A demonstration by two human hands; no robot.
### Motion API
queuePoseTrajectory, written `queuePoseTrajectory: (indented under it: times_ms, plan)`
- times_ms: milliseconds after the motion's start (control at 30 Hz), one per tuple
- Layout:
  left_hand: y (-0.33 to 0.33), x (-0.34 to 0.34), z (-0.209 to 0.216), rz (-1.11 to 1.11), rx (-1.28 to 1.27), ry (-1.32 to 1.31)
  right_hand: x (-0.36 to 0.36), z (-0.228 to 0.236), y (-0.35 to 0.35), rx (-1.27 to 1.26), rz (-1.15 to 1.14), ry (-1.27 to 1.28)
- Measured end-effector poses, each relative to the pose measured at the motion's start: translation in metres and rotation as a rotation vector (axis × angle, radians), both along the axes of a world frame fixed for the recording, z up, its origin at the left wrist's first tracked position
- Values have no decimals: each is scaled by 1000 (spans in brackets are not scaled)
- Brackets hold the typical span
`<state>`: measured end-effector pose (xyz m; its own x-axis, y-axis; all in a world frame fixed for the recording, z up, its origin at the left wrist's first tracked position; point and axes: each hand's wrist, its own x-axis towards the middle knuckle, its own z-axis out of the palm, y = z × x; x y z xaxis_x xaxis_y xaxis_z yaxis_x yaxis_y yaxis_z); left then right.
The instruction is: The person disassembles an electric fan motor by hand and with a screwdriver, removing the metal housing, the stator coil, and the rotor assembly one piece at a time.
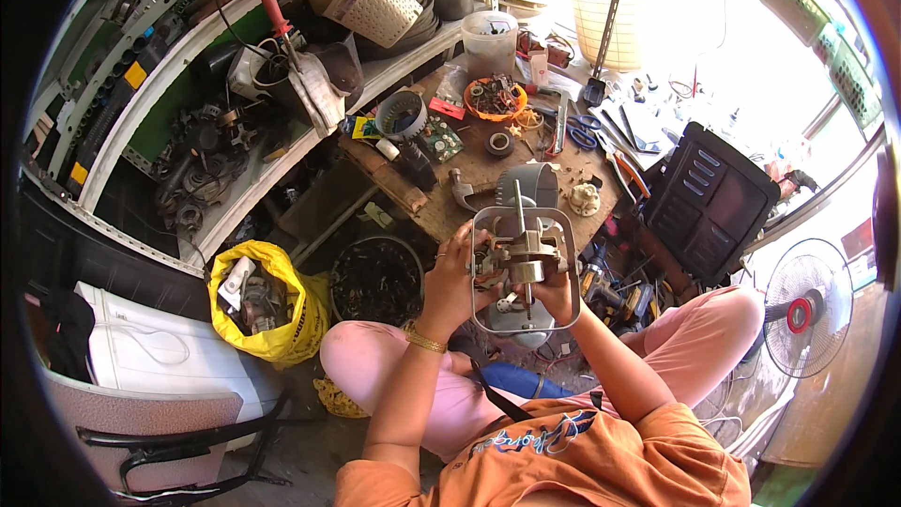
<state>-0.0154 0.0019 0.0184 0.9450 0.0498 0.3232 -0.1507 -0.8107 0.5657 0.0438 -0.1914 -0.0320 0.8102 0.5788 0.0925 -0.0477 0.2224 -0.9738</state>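
In front of my chest I hold a small electric motor point(526, 270) with a shaft through its middle, inside a grey metal frame point(477, 314) with rounded corners. My left hand point(454, 280) grips its left side, fingers curled round the edge. On the other side, my right hand point(560, 295) is closed on it too, partly hidden behind the frame. A rounded grey housing point(524, 319) shows through the frame's lower part; whether it is attached, I cannot tell. Just beyond, on the wooden worktop point(441, 218), lie a hammer point(465, 193), a grey ribbed cover point(531, 182) and a cream-coloured round part point(584, 199).
An orange bowl point(493, 117) of small parts and a white bucket point(489, 45) stand farther back. Blue-handled scissors point(584, 134) and a black case point(711, 197) are right. A power drill point(597, 287) lies near my right knee. Left are a yellow bag point(298, 324) and shelves; a fan point(807, 308) stands far right.
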Motion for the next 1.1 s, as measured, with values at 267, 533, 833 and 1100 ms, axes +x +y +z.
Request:
queuePoseTrajectory:
  times_ms: [267,533,833,1100]
  plan:
    - [-8,2,10,12,71,-33,-6,17,10,-238,-67,-171]
    - [-7,1,3,-56,44,-103,-9,26,12,-406,-138,-34]
    - [-3,3,-27,-252,-407,-74,-15,38,26,-368,-219,-71]
    - [4,-2,-37,-370,-631,73,-6,50,27,-399,-140,-514]
